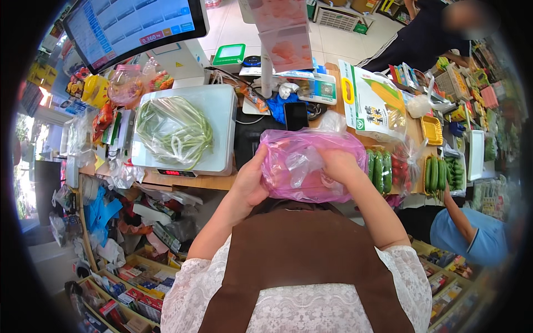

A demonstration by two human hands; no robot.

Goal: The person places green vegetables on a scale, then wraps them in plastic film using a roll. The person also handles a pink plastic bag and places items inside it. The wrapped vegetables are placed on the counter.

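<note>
My left hand grips the left edge of a pink translucent plastic bag in front of my apron. The bag's mouth is spread wide. My right hand reaches into it from the right, its fingertips hidden by film. Inside lies a clear plastic bag; I cannot tell whether my right hand holds it. To the left, a clear bag of long green beans rests on the white platform of a digital scale. A dark smartphone lies just beyond the pink bag.
Packed cucumbers, bagged cherry tomatoes and a corn package stand right on the wooden counter. A monitor overhangs the back left. A person in blue reaches towards cucumbers at right; another person stands beyond the counter.
</note>
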